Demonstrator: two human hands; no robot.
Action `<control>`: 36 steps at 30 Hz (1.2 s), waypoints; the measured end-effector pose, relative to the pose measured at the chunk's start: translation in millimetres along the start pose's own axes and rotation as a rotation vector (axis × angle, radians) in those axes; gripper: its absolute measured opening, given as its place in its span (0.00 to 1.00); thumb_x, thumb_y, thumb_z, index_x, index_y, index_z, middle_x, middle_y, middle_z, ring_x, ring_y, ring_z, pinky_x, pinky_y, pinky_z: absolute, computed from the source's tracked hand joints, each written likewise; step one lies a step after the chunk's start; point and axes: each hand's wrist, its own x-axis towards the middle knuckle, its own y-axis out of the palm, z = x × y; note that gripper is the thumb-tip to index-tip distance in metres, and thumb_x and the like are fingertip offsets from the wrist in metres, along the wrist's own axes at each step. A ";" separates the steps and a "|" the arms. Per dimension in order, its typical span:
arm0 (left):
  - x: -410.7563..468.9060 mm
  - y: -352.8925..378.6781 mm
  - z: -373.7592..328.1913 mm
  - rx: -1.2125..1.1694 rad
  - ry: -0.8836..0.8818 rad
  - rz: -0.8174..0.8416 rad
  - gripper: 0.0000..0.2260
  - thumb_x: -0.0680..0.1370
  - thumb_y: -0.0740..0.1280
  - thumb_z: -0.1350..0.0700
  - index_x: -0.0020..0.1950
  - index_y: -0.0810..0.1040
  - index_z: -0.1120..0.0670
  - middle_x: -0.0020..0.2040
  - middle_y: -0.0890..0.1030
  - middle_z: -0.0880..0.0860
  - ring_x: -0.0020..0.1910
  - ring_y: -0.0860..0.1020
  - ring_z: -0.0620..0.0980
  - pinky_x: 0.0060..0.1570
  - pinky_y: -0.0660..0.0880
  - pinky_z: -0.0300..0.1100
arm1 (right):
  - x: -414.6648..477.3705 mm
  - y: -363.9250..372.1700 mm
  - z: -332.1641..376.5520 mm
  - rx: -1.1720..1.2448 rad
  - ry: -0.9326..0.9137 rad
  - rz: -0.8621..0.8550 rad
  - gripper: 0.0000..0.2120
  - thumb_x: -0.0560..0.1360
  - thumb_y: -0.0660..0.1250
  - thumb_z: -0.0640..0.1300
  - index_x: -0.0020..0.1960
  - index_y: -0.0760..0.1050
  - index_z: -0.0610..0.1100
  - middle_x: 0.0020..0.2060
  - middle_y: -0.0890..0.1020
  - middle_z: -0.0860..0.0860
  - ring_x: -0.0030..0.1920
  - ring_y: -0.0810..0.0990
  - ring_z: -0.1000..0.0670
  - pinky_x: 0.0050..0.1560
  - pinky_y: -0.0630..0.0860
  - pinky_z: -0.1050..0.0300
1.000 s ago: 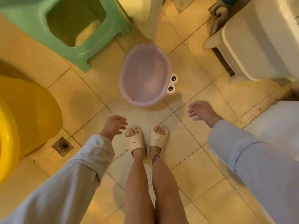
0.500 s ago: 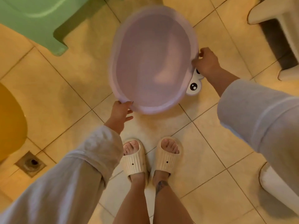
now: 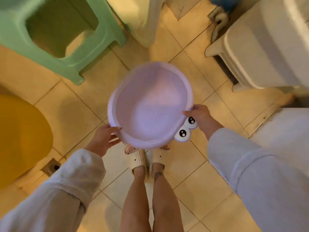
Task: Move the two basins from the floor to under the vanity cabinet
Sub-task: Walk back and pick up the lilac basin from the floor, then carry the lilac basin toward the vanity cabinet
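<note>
Since the earlier frames, purple basin (image 3: 151, 104) has come up off the tiles; now held mid-frame above the slippers (image 3: 145, 160). Left hand (image 3: 104, 139) grips the lower-left rim, fingers curled under, thumb on top. Right hand (image 3: 201, 117) pinches the right rim beside the googly-eye tab (image 3: 185, 130). Both wrists bent, arms reaching forward and down. Risk: edge-only grips, so a tilt could slip it. Yellow basin (image 3: 23, 136) sits at left edge on the floor, not yet moved; green stool (image 3: 55, 30) upper left.

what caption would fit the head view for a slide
Both hands, left and right, hold a purple basin with cartoon eyes by its rim, above slippered feet on a tiled floor.
</note>
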 end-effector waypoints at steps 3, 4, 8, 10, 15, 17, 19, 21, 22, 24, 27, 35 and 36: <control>-76.8 -15.7 -11.5 -0.005 0.035 -0.015 0.04 0.73 0.65 0.62 0.39 0.75 0.55 0.42 0.79 0.53 0.41 0.78 0.53 0.46 0.76 0.47 | -75.3 -23.1 -4.2 0.074 0.016 -0.015 0.18 0.68 0.73 0.35 0.55 0.76 0.30 0.50 0.82 0.38 0.46 0.78 0.46 0.47 0.74 0.53; -102.3 -20.1 -14.3 -0.004 0.050 -0.016 0.04 0.73 0.64 0.62 0.40 0.75 0.55 0.42 0.80 0.53 0.41 0.78 0.53 0.47 0.76 0.48 | -100.8 -30.6 -3.7 0.103 0.013 -0.017 0.17 0.68 0.73 0.35 0.54 0.77 0.30 0.46 0.81 0.40 0.45 0.77 0.47 0.45 0.73 0.55; -197.4 -36.0 -26.3 -0.031 0.075 -0.044 0.06 0.74 0.64 0.63 0.49 0.76 0.57 0.43 0.80 0.53 0.42 0.78 0.53 0.46 0.77 0.48 | -201.2 -59.8 -1.5 0.231 -0.025 -0.035 0.08 0.68 0.73 0.34 0.44 0.75 0.37 0.42 0.79 0.43 0.41 0.77 0.48 0.33 0.73 0.59; -239.2 -45.4 -30.1 -0.025 0.102 -0.028 0.10 0.74 0.65 0.65 0.55 0.76 0.57 0.46 0.81 0.54 0.44 0.79 0.53 0.49 0.77 0.49 | -245.4 -75.2 -3.6 0.300 -0.033 -0.035 0.07 0.68 0.72 0.33 0.44 0.76 0.35 0.42 0.80 0.42 0.39 0.78 0.47 0.34 0.76 0.61; -325.0 -57.7 -37.8 -0.050 0.196 0.033 0.17 0.73 0.66 0.68 0.61 0.75 0.56 0.52 0.82 0.56 0.51 0.80 0.56 0.44 0.79 0.48 | -331.1 -111.7 -11.9 0.422 -0.052 -0.026 0.12 0.69 0.72 0.34 0.51 0.76 0.34 0.41 0.81 0.43 0.37 0.79 0.46 0.26 0.75 0.60; -350.0 -56.3 -40.9 -0.074 0.215 0.041 0.17 0.73 0.66 0.69 0.60 0.75 0.55 0.49 0.81 0.55 0.48 0.80 0.54 0.42 0.78 0.47 | -355.8 -123.8 -14.1 0.449 -0.050 -0.015 0.10 0.69 0.72 0.35 0.48 0.75 0.38 0.41 0.80 0.44 0.35 0.78 0.47 0.24 0.75 0.58; -367.2 -52.1 -44.4 -0.072 0.240 0.062 0.17 0.73 0.65 0.68 0.59 0.74 0.54 0.48 0.81 0.54 0.47 0.80 0.53 0.40 0.77 0.46 | -373.3 -135.4 -17.3 0.495 -0.046 -0.010 0.10 0.69 0.72 0.36 0.49 0.76 0.39 0.41 0.79 0.44 0.36 0.78 0.45 0.24 0.77 0.54; -378.8 -45.2 -49.0 -0.059 0.265 0.099 0.17 0.73 0.65 0.68 0.59 0.74 0.54 0.47 0.81 0.53 0.46 0.79 0.52 0.40 0.77 0.45 | -386.6 -146.5 -20.3 0.538 -0.052 -0.014 0.11 0.70 0.72 0.36 0.50 0.76 0.38 0.42 0.79 0.43 0.36 0.77 0.45 0.22 0.76 0.55; -382.6 -41.0 -52.2 -0.050 0.279 0.121 0.17 0.73 0.65 0.69 0.59 0.75 0.54 0.46 0.81 0.53 0.45 0.79 0.52 0.40 0.77 0.45 | -391.8 -152.1 -22.2 0.562 -0.058 -0.019 0.10 0.70 0.72 0.36 0.50 0.76 0.38 0.42 0.79 0.42 0.36 0.77 0.45 0.22 0.76 0.55; -388.6 -31.5 -59.1 -0.021 0.302 0.163 0.17 0.73 0.64 0.69 0.58 0.75 0.54 0.45 0.81 0.53 0.44 0.79 0.52 0.39 0.77 0.45 | -401.3 -161.7 -28.1 0.606 -0.070 -0.041 0.09 0.70 0.71 0.36 0.49 0.76 0.37 0.44 0.79 0.42 0.38 0.78 0.44 0.25 0.77 0.54; -395.7 -16.4 -70.3 0.051 0.320 0.233 0.16 0.73 0.64 0.69 0.57 0.75 0.53 0.44 0.81 0.53 0.41 0.78 0.52 0.32 0.79 0.42 | -414.5 -171.0 -42.5 0.701 -0.081 -0.100 0.08 0.71 0.71 0.36 0.49 0.76 0.38 0.44 0.79 0.42 0.41 0.78 0.43 0.27 0.77 0.53; -400.0 23.3 -82.6 0.462 0.355 0.425 0.14 0.74 0.64 0.66 0.56 0.75 0.52 0.45 0.79 0.54 0.42 0.77 0.50 0.41 0.76 0.44 | -459.5 -144.2 -120.0 1.012 -0.032 -0.348 0.13 0.70 0.70 0.34 0.54 0.77 0.31 0.46 0.80 0.40 0.46 0.78 0.44 0.48 0.74 0.49; -401.4 27.0 -80.4 0.520 0.361 0.451 0.13 0.74 0.64 0.66 0.55 0.75 0.52 0.46 0.79 0.54 0.42 0.77 0.49 0.41 0.76 0.44 | -467.2 -135.3 -132.8 1.049 -0.017 -0.379 0.15 0.70 0.70 0.34 0.56 0.77 0.31 0.47 0.80 0.40 0.47 0.78 0.44 0.48 0.74 0.50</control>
